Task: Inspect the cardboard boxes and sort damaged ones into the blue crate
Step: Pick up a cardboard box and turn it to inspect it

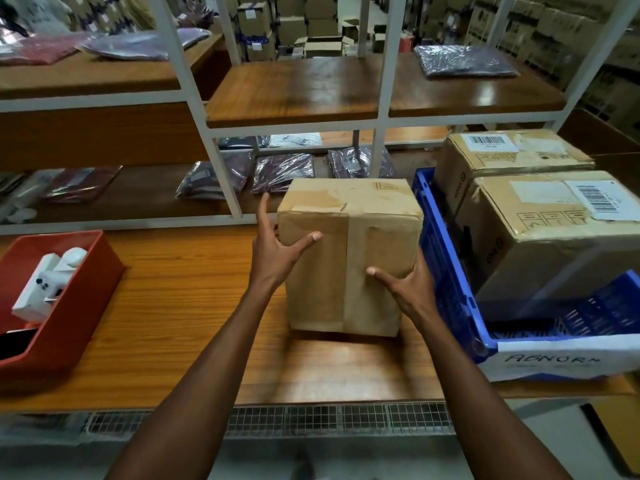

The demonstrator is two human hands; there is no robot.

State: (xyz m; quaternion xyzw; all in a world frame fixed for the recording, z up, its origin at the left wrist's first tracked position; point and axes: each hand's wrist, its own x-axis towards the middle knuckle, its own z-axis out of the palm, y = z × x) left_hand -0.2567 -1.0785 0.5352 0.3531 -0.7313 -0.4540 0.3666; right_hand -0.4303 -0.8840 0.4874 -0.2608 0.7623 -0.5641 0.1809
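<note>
Cardboard front and centre: a taped box point(349, 254) stands upright on the wooden table point(173, 306), taller than it is wide, its long axis running straight up, and both hands are on it. The left hand point(273, 251) is flat against the left side, fingers spread wide and straight, thumb laid across the near face, one finger reaching up past the top edge. The right hand point(405, 285) comes in lower on the right side, thumb pressed on the near face, and the rest of its fingers are tucked behind the right edge where I can't see how they lie. So the box sits squeezed between two open palms, not pinched, and whether its base is touching the table or just clear of it is hard to say; there's a shadow beneath.

Now the relation that matters: the blue crate point(446, 271) is just beside the box on its right, its near wall almost against the right hand. That makes the right hand the nearer one to the drop. Two more boxes point(540, 216) already fill much of the crate, leaning in it, and a white label on its front is hand-lettered. The top of the held box looks creased and its tape wrinkled, so I'd judge this is still the inspecting step, with a short lift up and over to the right if it fails.
</note>
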